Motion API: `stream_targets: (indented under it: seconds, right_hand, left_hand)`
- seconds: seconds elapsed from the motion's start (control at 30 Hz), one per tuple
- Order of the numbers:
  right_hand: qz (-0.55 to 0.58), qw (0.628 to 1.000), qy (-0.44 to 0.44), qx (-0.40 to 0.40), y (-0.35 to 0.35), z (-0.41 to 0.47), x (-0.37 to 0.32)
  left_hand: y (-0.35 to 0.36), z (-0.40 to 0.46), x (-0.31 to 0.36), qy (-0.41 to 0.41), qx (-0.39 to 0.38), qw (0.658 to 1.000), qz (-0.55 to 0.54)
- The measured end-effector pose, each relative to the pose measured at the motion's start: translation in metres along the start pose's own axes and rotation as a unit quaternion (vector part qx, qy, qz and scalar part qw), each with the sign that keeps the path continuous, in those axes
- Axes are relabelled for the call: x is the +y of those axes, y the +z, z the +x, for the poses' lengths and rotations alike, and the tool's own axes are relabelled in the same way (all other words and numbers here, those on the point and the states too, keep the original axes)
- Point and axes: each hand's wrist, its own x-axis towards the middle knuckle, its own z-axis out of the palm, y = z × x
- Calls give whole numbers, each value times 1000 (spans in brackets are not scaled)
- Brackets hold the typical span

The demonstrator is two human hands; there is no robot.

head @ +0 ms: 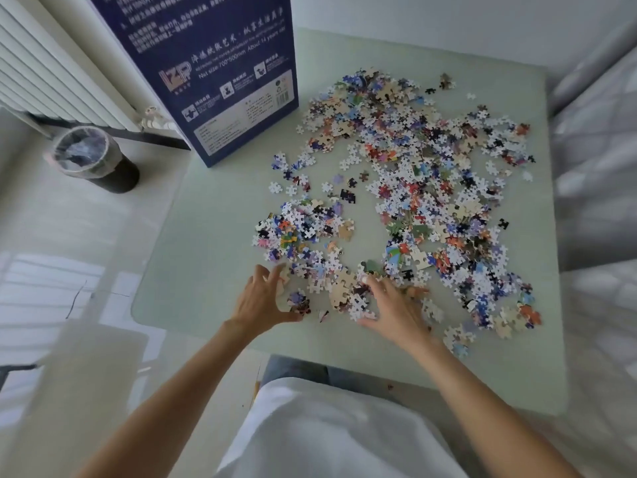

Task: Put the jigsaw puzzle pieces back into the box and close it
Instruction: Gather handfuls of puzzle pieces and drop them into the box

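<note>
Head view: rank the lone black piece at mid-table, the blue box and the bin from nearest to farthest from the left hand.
From the left hand:
1. Black piece, mid-table, ahead and right.
2. Blue box, standing at the far left edge.
3. Bin, on the floor, left; near-tied with the box.

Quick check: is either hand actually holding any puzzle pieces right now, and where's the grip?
The left hand curls round a small clump of pieces, thumb under its near edge. The right hand lies spread on the pile, gripping nothing visible.
</note>
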Motion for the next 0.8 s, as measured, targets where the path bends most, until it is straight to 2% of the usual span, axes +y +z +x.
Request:
stream_targets:
  seconds: [0.13, 0.3, 0.47, 0.63, 0.67, 0.73, 0.8]
  right_hand:
    - [8, 999, -2, 34, 20, 6, -20]
    - [68, 993, -25, 92, 15, 39, -28]
    - [93, 989, 18, 113, -11, 83, -22]
    - [60, 992, -13, 112, -45, 111, -25]
    - [24, 995, -30, 97, -51, 117, -26]
    - [-53, 997, -51, 5, -57, 129, -32]
    - [-113, 987, -60, -97, -56, 140, -40]
  left_hand:
    - [27, -5, 13, 31, 47, 998, 23]
    - [25, 13, 17, 115, 76, 990, -44]
    - [1, 56, 13, 127, 132, 980, -71]
    - [-21, 76, 9, 117, 150, 978, -83]
    - [-25, 76, 6, 112, 170, 975, -86]
    - [-33, 76, -1, 82, 201, 973, -77]
    - [-41, 82, -7, 26, 175, 983, -49]
